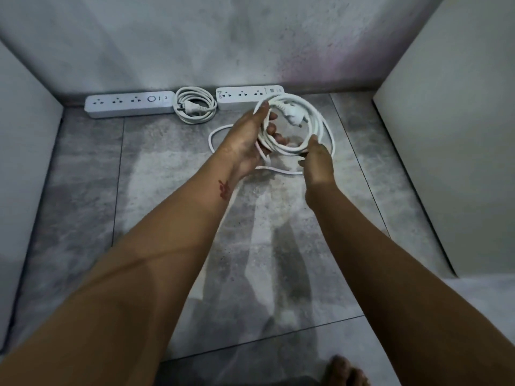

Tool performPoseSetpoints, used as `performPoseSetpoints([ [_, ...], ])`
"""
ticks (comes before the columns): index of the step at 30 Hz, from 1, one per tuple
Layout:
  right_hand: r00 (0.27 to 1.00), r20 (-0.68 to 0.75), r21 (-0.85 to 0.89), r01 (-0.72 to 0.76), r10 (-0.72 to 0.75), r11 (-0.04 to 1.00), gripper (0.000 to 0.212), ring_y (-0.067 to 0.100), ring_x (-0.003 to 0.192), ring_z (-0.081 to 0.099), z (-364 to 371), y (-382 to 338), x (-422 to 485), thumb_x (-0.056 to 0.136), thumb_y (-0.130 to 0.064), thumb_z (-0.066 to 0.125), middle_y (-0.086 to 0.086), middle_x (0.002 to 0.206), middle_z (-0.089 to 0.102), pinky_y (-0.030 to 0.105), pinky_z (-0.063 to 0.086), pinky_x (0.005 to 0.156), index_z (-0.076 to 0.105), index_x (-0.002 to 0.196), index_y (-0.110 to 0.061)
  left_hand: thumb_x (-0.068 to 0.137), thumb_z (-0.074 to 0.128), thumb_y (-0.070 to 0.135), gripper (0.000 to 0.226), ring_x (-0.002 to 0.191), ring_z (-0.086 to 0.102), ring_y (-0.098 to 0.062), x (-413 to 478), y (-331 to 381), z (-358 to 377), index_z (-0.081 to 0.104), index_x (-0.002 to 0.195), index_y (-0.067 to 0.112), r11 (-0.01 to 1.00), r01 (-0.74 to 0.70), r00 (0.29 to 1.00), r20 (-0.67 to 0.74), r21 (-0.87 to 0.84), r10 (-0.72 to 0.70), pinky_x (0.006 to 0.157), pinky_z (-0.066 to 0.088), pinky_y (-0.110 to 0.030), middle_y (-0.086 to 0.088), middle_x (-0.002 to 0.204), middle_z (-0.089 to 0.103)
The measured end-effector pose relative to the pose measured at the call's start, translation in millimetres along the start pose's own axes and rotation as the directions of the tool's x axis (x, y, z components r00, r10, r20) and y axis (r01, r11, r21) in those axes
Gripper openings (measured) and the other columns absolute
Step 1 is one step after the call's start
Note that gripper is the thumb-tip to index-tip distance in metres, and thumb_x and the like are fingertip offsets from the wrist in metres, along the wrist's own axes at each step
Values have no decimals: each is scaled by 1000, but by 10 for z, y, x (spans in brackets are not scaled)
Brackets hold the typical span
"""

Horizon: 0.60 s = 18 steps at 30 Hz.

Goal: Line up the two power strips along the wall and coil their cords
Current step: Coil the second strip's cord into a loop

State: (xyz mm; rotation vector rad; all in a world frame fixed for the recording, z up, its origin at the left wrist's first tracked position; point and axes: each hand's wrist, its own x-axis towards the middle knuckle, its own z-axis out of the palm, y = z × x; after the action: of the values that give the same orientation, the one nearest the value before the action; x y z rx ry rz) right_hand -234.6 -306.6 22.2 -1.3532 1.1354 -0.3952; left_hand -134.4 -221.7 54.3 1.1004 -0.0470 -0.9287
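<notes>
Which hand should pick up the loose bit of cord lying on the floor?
Probably the right hand: it only pinches the lower edge of the coil, and the loose cord runs just beside it. The left hand has its fingers through the coil, holding it.

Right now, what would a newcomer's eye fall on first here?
The half-wound white cord held up at the centre: the left hand grips its loops, the right hand pinches the near edge. Behind, the left power strip and the right power strip lie along the wall, a finished coil between them.
</notes>
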Motion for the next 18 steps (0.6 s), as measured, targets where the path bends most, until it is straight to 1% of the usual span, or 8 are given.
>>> performPoseSetpoints([
  [2,993,-46,-137,99,-106,986,40,23,113,56,-33,12,-9,100,-46,41,2,116,60,39,44,100,54,125,-16,101,47,39,34,42,46,-18,4,38,-78,54,89,8,999,17,999,44,47,-19,58,51,-30,-1,49,44],
  [4,963,-81,-238,232,-257,943,44,21,114,57,-54,-42,-10,94,-52,48,0,120,60,44,44,103,53,127,-23,97,45,54,47,40,41,-16,-5,64,-165,56,83,11,981,73,993,73,182,-88,53,42,-26,1,47,41],
  [7,896,11,-388,413,-444,824,47,18,114,57,-62,-196,-22,90,-59,48,-3,119,61,43,45,101,60,122,-27,92,34,70,68,42,31,-18,-19,68,-235,59,70,11,923,106,978,131,371,-165,51,38,-27,0,48,33],
  [8,884,67,-418,447,-464,791,46,15,108,59,-73,-242,-29,90,-61,47,-5,113,64,40,47,97,64,114,-27,92,30,72,72,42,28,-17,-25,63,-232,60,68,10,905,108,969,160,412,-188,50,38,-27,-1,48,32],
  [10,886,175,-443,459,-429,770,45,9,85,60,-94,-306,-56,91,-64,45,-9,89,66,30,47,79,66,93,-24,92,23,72,77,39,26,-17,-37,64,-204,60,71,8,882,109,946,224,458,-234,50,36,-27,0,45,32],
  [12,897,215,-448,441,-385,778,49,9,67,53,-108,-315,-50,91,-64,46,-7,68,56,28,39,64,57,73,-20,94,19,71,78,36,26,-16,-34,76,-175,59,76,6,883,112,929,268,457,-256,51,33,-29,0,43,36],
  [15,906,176,-410,423,-385,808,52,11,56,40,-120,-318,-39,91,-61,51,-5,57,40,30,34,59,42,63,-17,95,19,68,73,37,34,-18,-38,100,-143,57,87,6,904,122,926,280,410,-252,48,38,-27,-5,49,43],
  [18,925,75,-317,377,-374,870,50,12,57,38,-109,-313,-35,92,-57,53,-2,58,38,31,35,61,44,65,-15,96,19,66,71,45,51,-21,-19,127,-128,58,91,7,922,101,942,263,373,-209,58,48,-33,-10,60,57],
])
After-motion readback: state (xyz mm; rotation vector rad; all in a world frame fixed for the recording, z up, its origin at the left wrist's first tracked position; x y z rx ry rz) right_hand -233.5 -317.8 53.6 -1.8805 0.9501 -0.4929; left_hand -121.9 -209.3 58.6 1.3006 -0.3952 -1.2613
